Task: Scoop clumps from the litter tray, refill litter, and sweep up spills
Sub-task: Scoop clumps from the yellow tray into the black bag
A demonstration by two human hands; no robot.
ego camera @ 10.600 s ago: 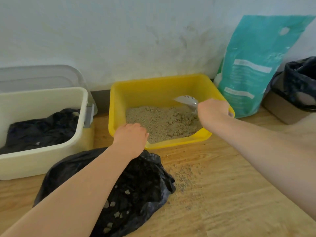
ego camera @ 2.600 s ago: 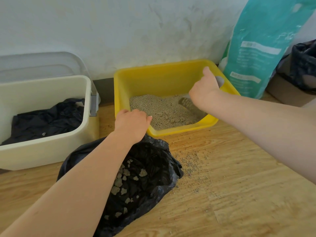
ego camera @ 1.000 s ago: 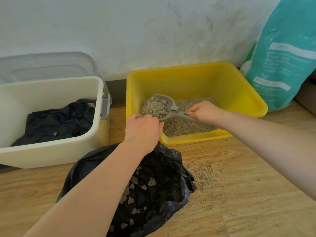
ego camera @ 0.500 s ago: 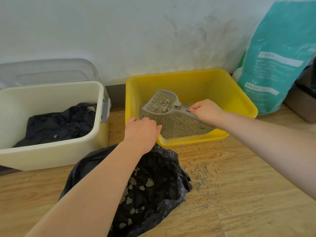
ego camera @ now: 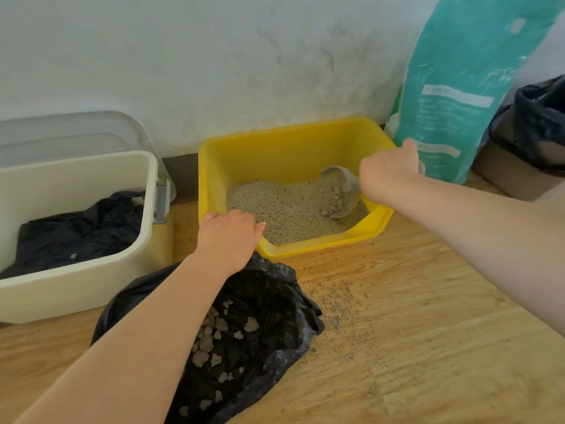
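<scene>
- Since half a second ago, the scoop (ego camera: 341,191) has been swung from the yellow litter tray's (ego camera: 293,154) middle to its right end and tipped into the litter (ego camera: 284,206).
- The tray's front left corner is gripped by the left hand (ego camera: 229,237), above the black bag (ego camera: 253,332) of clumps.
- The scoop's handle is gripped by the right hand (ego camera: 388,172), wrist raised.
- White label print on the teal bag (ego camera: 467,87) cannot be read.

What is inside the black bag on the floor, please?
The black bag holds pale litter clumps scattered on its dark folds. The left forearm crosses its opening, so whatever lies beneath it and deeper in the folds cannot be seen.
</scene>
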